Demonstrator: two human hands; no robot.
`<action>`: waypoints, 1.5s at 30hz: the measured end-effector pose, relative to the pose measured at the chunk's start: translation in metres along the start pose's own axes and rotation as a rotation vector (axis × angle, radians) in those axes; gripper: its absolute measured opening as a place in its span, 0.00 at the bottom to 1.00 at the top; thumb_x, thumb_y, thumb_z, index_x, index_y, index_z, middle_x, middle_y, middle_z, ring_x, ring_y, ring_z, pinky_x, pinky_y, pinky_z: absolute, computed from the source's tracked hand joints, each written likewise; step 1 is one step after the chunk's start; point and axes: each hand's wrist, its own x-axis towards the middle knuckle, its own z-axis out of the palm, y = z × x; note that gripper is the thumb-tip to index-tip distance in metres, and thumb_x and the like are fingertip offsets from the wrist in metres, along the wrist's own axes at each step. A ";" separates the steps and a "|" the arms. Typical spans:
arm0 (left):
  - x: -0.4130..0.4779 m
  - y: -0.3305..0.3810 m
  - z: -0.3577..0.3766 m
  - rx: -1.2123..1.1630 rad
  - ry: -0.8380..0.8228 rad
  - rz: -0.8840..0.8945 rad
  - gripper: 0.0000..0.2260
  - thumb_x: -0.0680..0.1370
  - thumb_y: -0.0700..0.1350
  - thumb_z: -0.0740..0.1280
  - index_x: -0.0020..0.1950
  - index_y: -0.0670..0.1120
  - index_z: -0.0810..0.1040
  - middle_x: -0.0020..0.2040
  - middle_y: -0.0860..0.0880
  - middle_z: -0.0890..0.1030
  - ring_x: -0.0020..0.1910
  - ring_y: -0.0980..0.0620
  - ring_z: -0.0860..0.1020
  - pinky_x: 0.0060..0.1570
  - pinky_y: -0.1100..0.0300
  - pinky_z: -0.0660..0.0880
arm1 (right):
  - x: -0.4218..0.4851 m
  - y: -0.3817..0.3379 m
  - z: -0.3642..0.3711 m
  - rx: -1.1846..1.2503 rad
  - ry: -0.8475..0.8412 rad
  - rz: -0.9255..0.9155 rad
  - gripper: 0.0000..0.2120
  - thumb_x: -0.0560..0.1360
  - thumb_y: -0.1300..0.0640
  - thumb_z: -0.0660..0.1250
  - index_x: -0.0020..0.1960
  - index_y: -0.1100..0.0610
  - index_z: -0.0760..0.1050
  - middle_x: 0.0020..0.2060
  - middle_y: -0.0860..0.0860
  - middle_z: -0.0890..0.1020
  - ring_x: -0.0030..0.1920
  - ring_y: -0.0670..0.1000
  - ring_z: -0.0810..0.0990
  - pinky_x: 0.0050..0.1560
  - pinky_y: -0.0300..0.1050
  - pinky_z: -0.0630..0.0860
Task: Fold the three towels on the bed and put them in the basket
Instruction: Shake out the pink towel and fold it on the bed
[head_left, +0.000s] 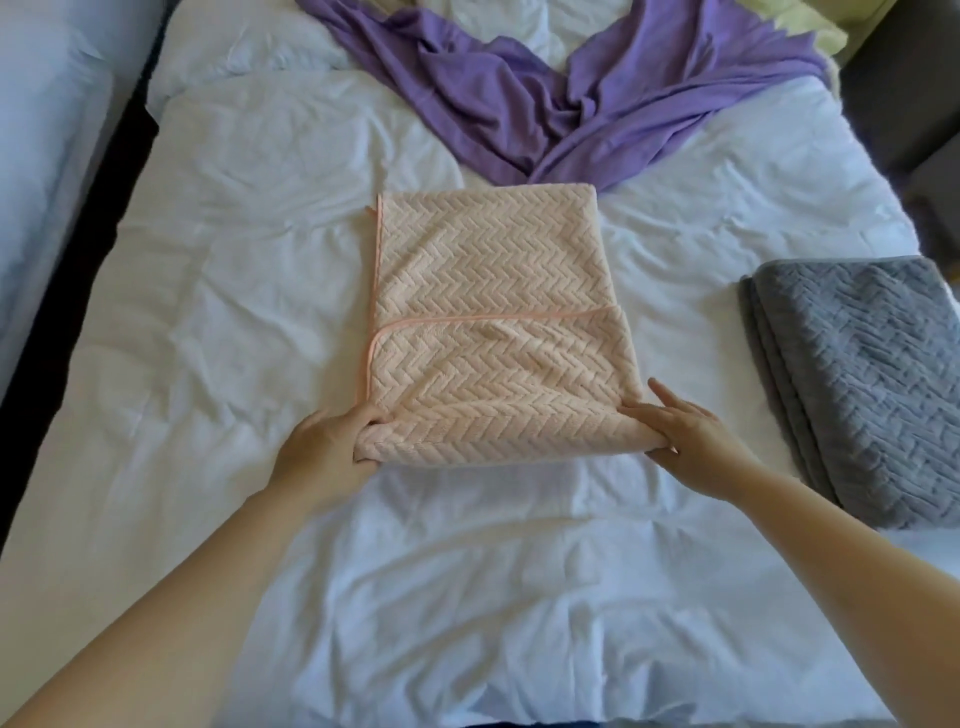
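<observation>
A pink towel (493, 317) with a herringbone weave lies partly folded in the middle of the white bed (208, 312), its near part doubled over the rest. My left hand (324, 441) grips its near left corner, and my right hand (685, 431) grips the near right corner, thumb on top. A grey towel (857, 379) lies folded at the bed's right edge. A purple towel (545, 98) lies crumpled and spread out at the far end of the bed. No basket is in view.
A dark gap and another pale surface (47, 156) run along the left side of the bed. A yellow-green pillow (795, 26) and a dark grey piece of furniture (914, 114) sit at the far right.
</observation>
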 end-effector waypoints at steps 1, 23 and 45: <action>-0.006 0.003 -0.009 -0.090 -0.056 -0.068 0.18 0.67 0.49 0.75 0.55 0.57 0.76 0.47 0.57 0.82 0.47 0.49 0.78 0.44 0.58 0.72 | -0.007 -0.003 -0.008 0.108 -0.043 0.060 0.24 0.75 0.56 0.69 0.69 0.47 0.70 0.71 0.48 0.69 0.74 0.51 0.61 0.71 0.51 0.64; 0.148 0.013 -0.077 -1.260 0.041 -0.540 0.17 0.71 0.63 0.67 0.52 0.54 0.84 0.51 0.51 0.85 0.51 0.54 0.83 0.49 0.55 0.75 | 0.134 0.000 -0.103 1.251 0.118 0.462 0.14 0.76 0.42 0.61 0.52 0.48 0.80 0.48 0.47 0.85 0.47 0.45 0.84 0.43 0.39 0.77; 0.245 -0.001 0.009 -0.664 0.263 -0.606 0.24 0.81 0.57 0.53 0.74 0.49 0.61 0.70 0.45 0.70 0.67 0.45 0.70 0.65 0.55 0.66 | 0.236 0.023 -0.045 0.877 0.157 0.590 0.26 0.74 0.35 0.60 0.65 0.50 0.67 0.55 0.50 0.78 0.48 0.49 0.77 0.49 0.46 0.72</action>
